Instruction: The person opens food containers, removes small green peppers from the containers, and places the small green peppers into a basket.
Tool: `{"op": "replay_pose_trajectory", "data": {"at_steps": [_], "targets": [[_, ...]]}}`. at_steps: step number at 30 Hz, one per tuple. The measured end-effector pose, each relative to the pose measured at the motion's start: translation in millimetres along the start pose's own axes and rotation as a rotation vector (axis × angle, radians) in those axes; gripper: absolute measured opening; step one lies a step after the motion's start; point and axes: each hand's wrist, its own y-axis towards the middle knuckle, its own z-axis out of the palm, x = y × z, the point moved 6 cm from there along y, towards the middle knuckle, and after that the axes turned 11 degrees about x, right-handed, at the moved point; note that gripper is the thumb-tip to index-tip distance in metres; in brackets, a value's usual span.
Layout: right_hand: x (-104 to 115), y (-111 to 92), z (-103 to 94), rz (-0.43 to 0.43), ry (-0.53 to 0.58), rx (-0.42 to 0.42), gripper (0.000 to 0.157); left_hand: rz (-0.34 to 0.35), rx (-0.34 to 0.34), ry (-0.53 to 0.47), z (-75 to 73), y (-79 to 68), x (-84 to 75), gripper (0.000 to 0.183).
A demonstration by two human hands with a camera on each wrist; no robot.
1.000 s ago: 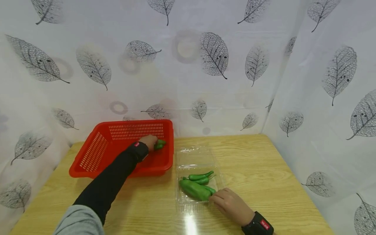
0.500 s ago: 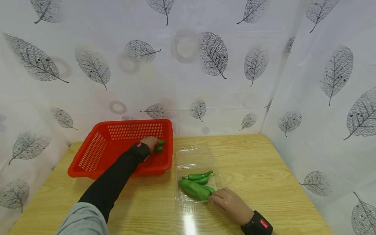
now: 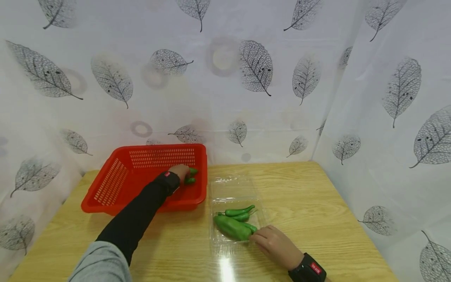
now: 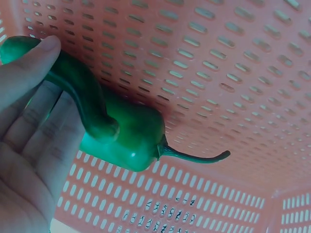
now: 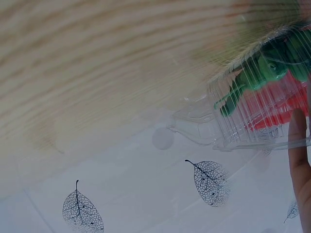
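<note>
two green peppers (image 4: pixel 99 111) in one red basket (image 3: pixel 141 176), left grip (image 3: pixel 179 171) holding one.

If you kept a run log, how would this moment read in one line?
left hand: holds curved green pepper in red basket | right hand: at clear box's near-right corner | box: lid open, green peppers inside

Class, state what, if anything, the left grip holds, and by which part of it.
The left grip pinches a curved green pepper near its upper-left end in the left wrist view.
</note>
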Motion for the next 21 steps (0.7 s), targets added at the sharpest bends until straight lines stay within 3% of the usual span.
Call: {"op": "replay_pose_trajectory", "data": {"at_steps": [9, 13, 16, 19, 21], "targets": [[0.4, 0.2, -0.8, -0.007, -0.004, -0.005, 0.031, 0.022, -0.020, 0.071, 2.9, 4.0, 2.2, 0.013], [-0.1, 0.2, -0.4, -0.002, -0.009, -0.011, 0.030, -0.045, -0.013, -0.110, 3.2, 4.4, 6.7, 0.008], [-0.6, -0.2, 0.5, -0.001, -0.009, -0.015, 0.030, -0.062, -0.012, -0.145, 3.8, 5.1, 8.0, 0.008], [-1.0, -0.6, 1.7, -0.001, -0.004, -0.015, 0.030, -0.017, -0.020, -0.028, 4.0, 6.3, 5.4, 0.009], [-1.1, -0.8, 2.2, -0.002, -0.001, -0.015, 0.029, -0.006, -0.024, -0.012, 4.4, 7.0, 5.5, 0.010]]}}
